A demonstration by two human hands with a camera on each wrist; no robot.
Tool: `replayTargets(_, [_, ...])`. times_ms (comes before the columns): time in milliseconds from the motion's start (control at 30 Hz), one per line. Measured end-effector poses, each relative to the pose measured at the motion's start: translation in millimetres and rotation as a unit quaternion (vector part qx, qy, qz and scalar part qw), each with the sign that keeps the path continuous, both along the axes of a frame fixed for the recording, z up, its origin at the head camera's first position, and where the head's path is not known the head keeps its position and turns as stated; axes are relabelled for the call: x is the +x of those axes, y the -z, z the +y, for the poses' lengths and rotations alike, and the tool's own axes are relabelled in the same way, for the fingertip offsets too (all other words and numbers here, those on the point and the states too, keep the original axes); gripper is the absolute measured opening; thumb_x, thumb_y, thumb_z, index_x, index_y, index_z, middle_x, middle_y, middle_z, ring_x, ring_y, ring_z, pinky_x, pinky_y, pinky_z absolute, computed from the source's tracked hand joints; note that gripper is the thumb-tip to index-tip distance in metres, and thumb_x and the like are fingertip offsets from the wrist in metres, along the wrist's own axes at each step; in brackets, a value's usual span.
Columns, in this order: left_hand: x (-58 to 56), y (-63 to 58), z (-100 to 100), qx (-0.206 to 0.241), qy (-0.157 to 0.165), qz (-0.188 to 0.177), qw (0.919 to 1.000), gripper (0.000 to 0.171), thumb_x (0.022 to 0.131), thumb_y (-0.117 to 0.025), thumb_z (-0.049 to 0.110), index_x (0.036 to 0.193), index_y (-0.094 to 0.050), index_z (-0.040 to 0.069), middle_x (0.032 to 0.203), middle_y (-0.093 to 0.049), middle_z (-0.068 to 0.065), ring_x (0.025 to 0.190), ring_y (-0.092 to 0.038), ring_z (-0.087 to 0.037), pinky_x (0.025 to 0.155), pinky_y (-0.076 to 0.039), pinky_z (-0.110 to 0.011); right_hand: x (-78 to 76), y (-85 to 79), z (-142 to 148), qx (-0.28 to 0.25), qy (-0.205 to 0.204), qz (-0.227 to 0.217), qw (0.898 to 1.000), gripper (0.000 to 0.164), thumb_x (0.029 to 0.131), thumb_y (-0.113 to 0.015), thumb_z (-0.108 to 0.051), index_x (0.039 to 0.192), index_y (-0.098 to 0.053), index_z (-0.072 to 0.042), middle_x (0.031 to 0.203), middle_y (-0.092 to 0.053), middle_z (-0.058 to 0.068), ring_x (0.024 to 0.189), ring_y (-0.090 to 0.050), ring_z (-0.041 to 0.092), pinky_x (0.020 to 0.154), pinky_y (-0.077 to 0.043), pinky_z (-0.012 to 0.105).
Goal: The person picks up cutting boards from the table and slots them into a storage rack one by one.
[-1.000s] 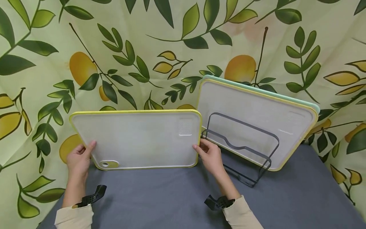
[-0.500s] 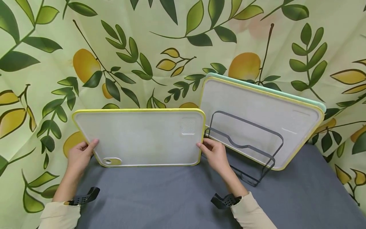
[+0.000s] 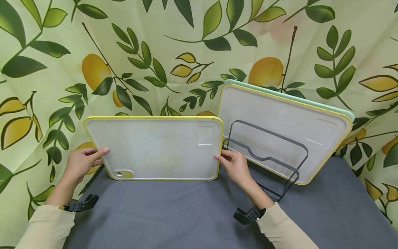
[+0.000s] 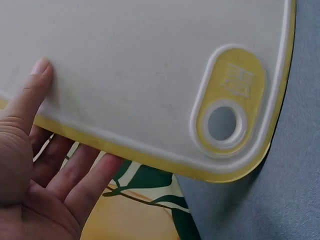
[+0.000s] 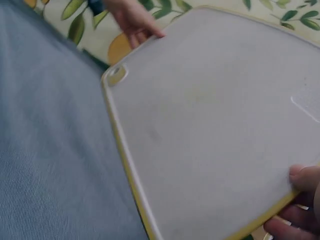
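Observation:
A white cutting board with a yellow rim stands upright, its lower edge at or just above the grey cloth. My left hand holds its left edge, with the thumb on the front face and the other fingers behind. At the opposite edge, my right hand pinches the board between thumb and fingers. A yellow oval with a hanging hole marks the lower left corner. Near the upper right corner is a textured patch. The board's back is hidden in every view.
Right of the held board, a black wire rack stands on the grey cloth. A second yellow-rimmed cutting board leans in it, with a mint-green board behind. A leaf-and-fruit patterned curtain closes off the back.
My left forearm has swung outward to the left, and the left hand now lies more sideways on the board's edge. The board has shifted slightly. My right hand keeps its hold.

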State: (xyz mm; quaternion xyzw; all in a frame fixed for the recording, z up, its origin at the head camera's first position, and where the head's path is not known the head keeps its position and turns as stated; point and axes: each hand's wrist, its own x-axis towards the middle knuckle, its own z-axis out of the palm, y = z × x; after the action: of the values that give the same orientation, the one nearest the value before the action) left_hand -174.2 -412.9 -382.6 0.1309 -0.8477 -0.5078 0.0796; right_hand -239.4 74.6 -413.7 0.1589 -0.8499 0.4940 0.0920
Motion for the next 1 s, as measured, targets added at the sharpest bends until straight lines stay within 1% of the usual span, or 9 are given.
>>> replayTargets(67, [-2.2, -2.0, -1, 0.003, 0.011, -0.005, 0.9999, 0.009, 0.094, -0.073, 0.036, 0.092, -0.075, 0.027, 0.079, -0.064, 0.028, 0.071, -0.071, 0.004, 0.067, -0.059, -0.016, 0.5, -0.4, 2, 0.012, -0.006, 0.013, 1.0, 0.015, 0.091, -0.076, -0.018, 0.102, -0.081, -0.007, 0.091, -0.079, 0.008, 0.071, -0.068, 0.012, 0.06, -0.053, 0.019])
replayTargets(100, [-2.7, -2.2, -1, 0.008, 0.012, -0.006, 0.9999, 0.009, 0.094, -0.073, 0.036, 0.091, -0.075, 0.027, 0.079, -0.064, 0.028, 0.071, -0.071, 0.004, 0.067, -0.059, -0.016, 1.0, -0.5, 3, 0.016, -0.011, 0.018, 1.0, 0.015, 0.091, -0.076, -0.017, 0.102, -0.081, -0.007, 0.091, -0.079, 0.008, 0.072, -0.069, 0.012, 0.06, -0.053, 0.019])
replayTargets(167, [-2.3, -2.5, -1, 0.019, 0.01, -0.004, 0.9998, 0.007, 0.093, -0.074, 0.034, 0.087, -0.075, 0.031, 0.079, -0.065, 0.027, 0.071, -0.072, 0.003, 0.067, -0.059, -0.016, 2.0, -0.1, 5, 0.02, -0.019, 0.025, 0.999, 0.016, 0.091, -0.076, -0.016, 0.102, -0.08, -0.006, 0.091, -0.079, 0.008, 0.074, -0.07, 0.013, 0.061, -0.055, 0.02])
replayTargets(267, [0.0, -2.6, 0, 0.028, 0.004, 0.003, 0.9996, 0.016, 0.092, -0.075, 0.032, 0.078, -0.072, 0.038, 0.077, -0.066, 0.026, 0.069, -0.072, 0.003, 0.066, -0.059, -0.017, 3.3, -0.2, 6, 0.021, -0.03, 0.026, 0.999, 0.017, 0.09, -0.077, -0.016, 0.103, -0.08, -0.006, 0.093, -0.08, 0.009, 0.077, -0.073, 0.015, 0.064, -0.057, 0.02])
replayTargets(400, [-0.1, -5.1, 2, 0.023, 0.004, 0.01, 0.9997, 0.016, 0.091, -0.076, 0.033, 0.077, -0.071, 0.038, 0.077, -0.065, 0.026, 0.069, -0.071, 0.003, 0.065, -0.059, -0.017, 5.3, -3.4, 9, 0.025, -0.026, 0.014, 0.999, 0.018, 0.09, -0.076, -0.017, 0.104, -0.08, -0.006, 0.095, -0.08, 0.009, 0.078, -0.073, 0.017, 0.063, -0.056, 0.019])
replayTargets(533, [-5.2, -11.8, 6, 0.033, 0.007, 0.021, 0.9992, 0.016, 0.091, -0.077, 0.031, 0.077, -0.073, 0.037, 0.078, -0.066, 0.026, 0.07, -0.071, 0.005, 0.065, -0.059, -0.017, 6.4, -10.6, 13, 0.015, -0.025, -0.002, 1.0, 0.019, 0.091, -0.075, -0.017, 0.106, -0.079, -0.006, 0.095, -0.079, 0.01, 0.08, -0.074, 0.019, 0.064, -0.058, 0.021])
replayTargets(733, [-12.6, -23.6, 13, 0.035, 0.006, 0.017, 0.9992, 0.019, 0.091, -0.077, 0.032, 0.075, -0.071, 0.043, 0.075, -0.067, 0.028, 0.069, -0.07, 0.005, 0.065, -0.059, -0.017, 6.2, -21.5, 19, 0.003, -0.029, -0.004, 1.0, 0.017, 0.092, -0.074, -0.015, 0.104, -0.079, -0.004, 0.094, -0.079, 0.012, 0.083, -0.075, 0.019, 0.069, -0.062, 0.026])
replayTargets(867, [-17.7, -30.2, 18, 0.032, 0.004, 0.013, 0.9994, 0.01, 0.091, -0.076, 0.034, 0.082, -0.072, 0.036, 0.075, -0.066, 0.028, 0.069, -0.07, 0.005, 0.066, -0.059, -0.016, 5.8, -28.2, 22, -0.002, -0.024, -0.005, 1.0, 0.015, 0.092, -0.075, -0.014, 0.101, -0.079, -0.003, 0.093, -0.079, 0.013, 0.08, -0.075, 0.021, 0.068, -0.062, 0.027])
replayTargets(1000, [-24.6, -35.9, 23, 0.045, 0.009, 0.014, 0.9988, 0.01, 0.091, -0.076, 0.033, 0.082, -0.071, 0.036, 0.076, -0.067, 0.027, 0.071, -0.07, 0.006, 0.067, -0.058, -0.015, 6.0, -35.2, 26, -0.009, -0.019, -0.019, 1.0, 0.018, 0.092, -0.074, -0.014, 0.104, -0.079, -0.002, 0.097, -0.079, 0.015, 0.082, -0.076, 0.023, 0.069, -0.062, 0.026])
